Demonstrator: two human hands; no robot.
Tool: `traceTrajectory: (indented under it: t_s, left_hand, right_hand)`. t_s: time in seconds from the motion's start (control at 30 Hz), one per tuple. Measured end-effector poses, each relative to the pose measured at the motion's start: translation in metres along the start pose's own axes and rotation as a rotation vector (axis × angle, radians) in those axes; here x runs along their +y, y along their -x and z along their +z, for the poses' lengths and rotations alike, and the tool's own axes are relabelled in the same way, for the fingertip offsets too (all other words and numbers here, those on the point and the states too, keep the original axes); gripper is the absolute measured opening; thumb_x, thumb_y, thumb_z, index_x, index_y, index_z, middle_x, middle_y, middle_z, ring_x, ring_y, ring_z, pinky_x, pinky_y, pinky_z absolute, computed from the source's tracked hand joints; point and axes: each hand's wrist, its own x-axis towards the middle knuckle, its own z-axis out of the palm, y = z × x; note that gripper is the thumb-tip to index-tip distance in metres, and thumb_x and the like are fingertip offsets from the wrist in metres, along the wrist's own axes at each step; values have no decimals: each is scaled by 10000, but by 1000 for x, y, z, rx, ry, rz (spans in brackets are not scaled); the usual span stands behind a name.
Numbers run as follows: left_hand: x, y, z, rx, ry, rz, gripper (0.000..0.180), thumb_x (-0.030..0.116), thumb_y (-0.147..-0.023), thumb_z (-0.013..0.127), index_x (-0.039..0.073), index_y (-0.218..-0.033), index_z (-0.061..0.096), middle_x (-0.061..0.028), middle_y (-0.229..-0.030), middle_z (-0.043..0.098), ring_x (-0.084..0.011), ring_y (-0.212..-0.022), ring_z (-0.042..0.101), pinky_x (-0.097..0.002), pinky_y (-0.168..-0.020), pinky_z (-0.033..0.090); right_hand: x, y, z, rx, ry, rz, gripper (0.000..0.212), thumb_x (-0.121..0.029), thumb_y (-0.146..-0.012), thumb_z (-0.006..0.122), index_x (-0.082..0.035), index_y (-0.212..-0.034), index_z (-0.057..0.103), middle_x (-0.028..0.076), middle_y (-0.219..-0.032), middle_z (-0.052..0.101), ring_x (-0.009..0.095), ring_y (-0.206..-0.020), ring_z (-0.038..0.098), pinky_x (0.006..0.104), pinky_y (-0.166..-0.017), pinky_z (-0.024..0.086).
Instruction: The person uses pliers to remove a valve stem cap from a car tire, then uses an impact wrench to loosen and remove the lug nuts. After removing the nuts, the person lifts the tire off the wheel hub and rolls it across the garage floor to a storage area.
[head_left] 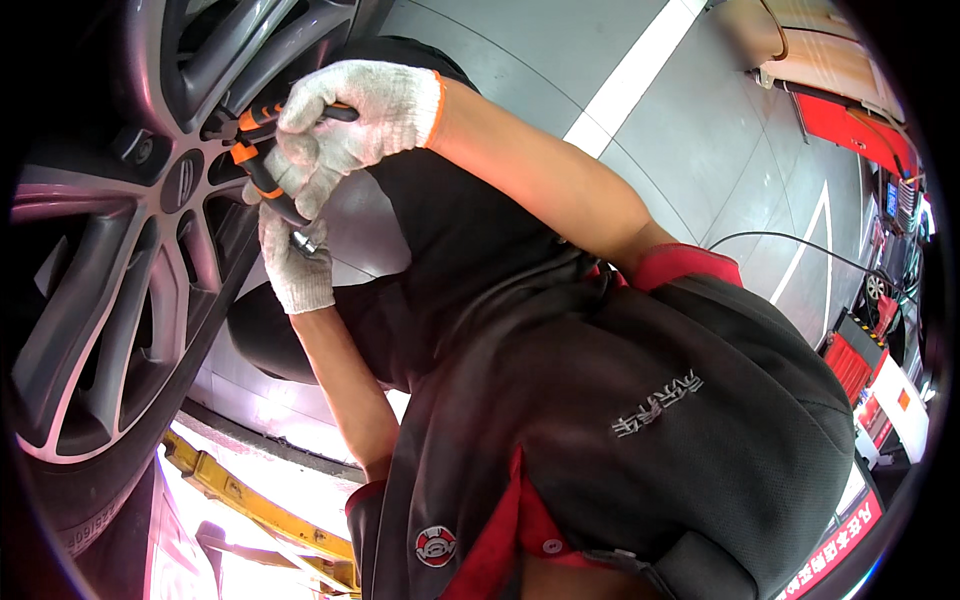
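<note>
Gloved right hand [355,112] is gripping orange-and-black pliers [256,170]; pliers are pointing toward wheel, just above and right of wheel hub [183,182]; gloved left hand [293,262] is holding small silver piece [304,242], lower right of wheel hub.

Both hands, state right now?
Left hand: closed, holding a small metal piece.
Right hand: closed, holding orange-and-black pliers.

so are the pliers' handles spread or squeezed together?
Spread: the orange-and-black handles of the pliers splay apart in a V in the gloved right hand. Cannot tell whether the tips near the wheel are open.
</note>
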Motion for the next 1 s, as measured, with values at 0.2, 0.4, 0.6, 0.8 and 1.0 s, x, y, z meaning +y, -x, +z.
traceTrajectory:
  t_s: [0.2,0.4,0.6,0.8,1.0]
  left_hand:
    - [-10,7,13,128,-33,-31,264,238,-840,701,86,-1010,569,-21,-847,542,-115,-605,429,-229,-501,360]
    - [-20,6,-2,-2,-41,-87,272,214,-830,708,73,-1001,551,-27,-832,550,-132,-624,471,-241,-504,385]
    - [-19,10,11,104,-59,-47,326,206,-800,744,64,-1042,578,2,-734,535,-112,-605,510,-239,-499,400]
    - [-30,11,-8,19,-94,-83,358,230,-830,699,37,-1096,556,-46,-935,567,-146,-680,520,-253,-552,426]
    - [-40,21,-3,72,-175,-114,376,251,-837,694,-12,-1071,563,-15,-788,537,-124,-646,509,-239,-543,420]
  right_hand:
    - [-4,6,4,-45,-135,-44,200,-125,-836,565,42,-727,563,163,-746,582,388,-781,637,539,-831,522]
    - [-2,18,20,-47,-216,-87,174,-109,-806,600,9,-691,543,87,-689,542,188,-656,559,310,-614,484]
    - [8,17,8,43,106,-131,205,-164,-782,624,-35,-635,562,28,-635,536,126,-535,478,258,-488,380]
    - [-7,6,0,-67,-76,-47,251,-162,-823,585,-6,-631,541,53,-621,529,154,-512,490,293,-532,444]
    - [-8,8,3,-42,22,-24,270,-165,-798,573,10,-593,564,149,-696,636,261,-676,638,346,-661,516]
